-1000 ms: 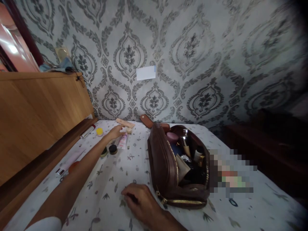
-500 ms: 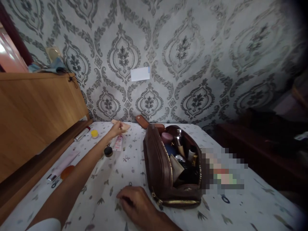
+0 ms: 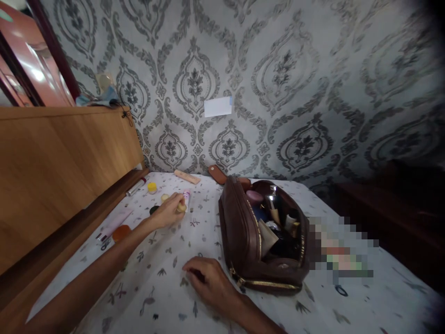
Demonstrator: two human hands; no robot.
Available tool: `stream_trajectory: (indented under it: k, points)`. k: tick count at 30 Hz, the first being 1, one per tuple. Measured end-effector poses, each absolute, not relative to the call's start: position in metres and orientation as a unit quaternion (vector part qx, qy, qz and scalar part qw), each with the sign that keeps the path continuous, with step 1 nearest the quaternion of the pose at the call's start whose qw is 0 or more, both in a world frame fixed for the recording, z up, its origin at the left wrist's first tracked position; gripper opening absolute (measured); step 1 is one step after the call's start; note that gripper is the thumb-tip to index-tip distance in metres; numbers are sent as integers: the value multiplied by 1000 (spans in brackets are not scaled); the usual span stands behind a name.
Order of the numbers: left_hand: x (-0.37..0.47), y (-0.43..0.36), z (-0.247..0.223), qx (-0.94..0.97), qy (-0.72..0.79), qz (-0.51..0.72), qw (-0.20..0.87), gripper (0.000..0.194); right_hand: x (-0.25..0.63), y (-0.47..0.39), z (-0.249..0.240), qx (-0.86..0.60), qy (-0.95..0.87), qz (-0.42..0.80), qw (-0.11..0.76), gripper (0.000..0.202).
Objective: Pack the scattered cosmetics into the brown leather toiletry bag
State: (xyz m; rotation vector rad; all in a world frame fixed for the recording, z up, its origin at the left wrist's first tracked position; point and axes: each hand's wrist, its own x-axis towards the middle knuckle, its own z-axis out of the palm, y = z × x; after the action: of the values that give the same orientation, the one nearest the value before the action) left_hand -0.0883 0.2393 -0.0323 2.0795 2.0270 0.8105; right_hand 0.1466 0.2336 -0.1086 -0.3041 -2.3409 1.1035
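My left hand (image 3: 169,211) reaches over the patterned white sheet, its fingers closed on a small yellowish round item (image 3: 181,207). Just beyond it lies a pink tube (image 3: 187,196), and a black-lidded jar (image 3: 154,210) is partly behind the wrist. My right hand (image 3: 208,278) rests near the front on the sheet, loosely curled; nothing shows in it. To its right stands an open dark brown bag (image 3: 239,232) with gold zips, holding bottles, a pink round item (image 3: 255,197) and a beige packet (image 3: 267,237).
At the back lie a beige tube (image 3: 187,176) and a brown case (image 3: 217,174). On the left are a yellow jar (image 3: 152,187), a silver-and-red tube (image 3: 136,186), a pale pink tube (image 3: 116,222) and an orange item (image 3: 121,233), beside a wooden panel (image 3: 69,171).
My left hand has moved from the beige tube at the back to the yellowish round item nearer me. The view has turned left. My right hand has stayed beside the bag.
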Motion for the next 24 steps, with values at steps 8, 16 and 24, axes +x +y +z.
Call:
stream_trajectory:
  k: [8,16,24]
  points:
    - [-73,203,-49,696,692,188,29,16,145,233,-109,-118,-869,405,258,25]
    - [-74,219,-40,687,714,134,-9,18,146,234,-111,-112,-870,404,260,26]
    - [-85,297,-50,587,806,72,-17,32,146,234,-109,-116,-871,409,248,26]
